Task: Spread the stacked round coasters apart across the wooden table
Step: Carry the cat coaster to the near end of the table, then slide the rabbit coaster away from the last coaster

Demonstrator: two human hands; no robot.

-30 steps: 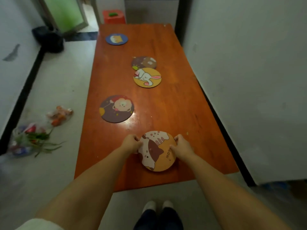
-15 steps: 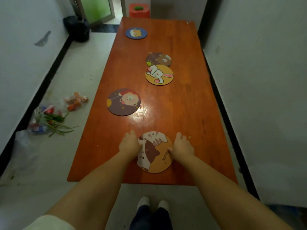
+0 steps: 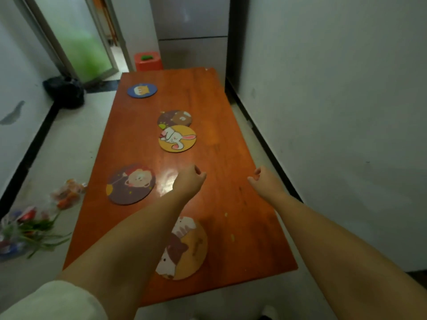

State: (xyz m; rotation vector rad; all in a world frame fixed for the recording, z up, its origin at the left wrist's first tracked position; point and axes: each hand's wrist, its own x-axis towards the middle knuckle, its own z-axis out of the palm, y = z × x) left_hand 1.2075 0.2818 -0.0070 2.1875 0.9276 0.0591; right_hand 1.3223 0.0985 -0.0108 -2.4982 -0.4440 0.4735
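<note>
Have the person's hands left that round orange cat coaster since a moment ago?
Yes. Both the left hand and right hand have let go of the round orange cat coaster and moved farther up the wooden table, empty.

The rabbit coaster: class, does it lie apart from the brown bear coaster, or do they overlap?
Overlapping. The rabbit coaster covers the near edge of the brown bear coaster; no table wood shows between them.

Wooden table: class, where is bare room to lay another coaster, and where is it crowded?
Bare wood runs down the wooden table's right side, beside the rabbit coaster and cat coaster. The far end right of the blue coaster is bare too. Crowded: the bear coaster overlapping or touching the rabbit one.
</note>
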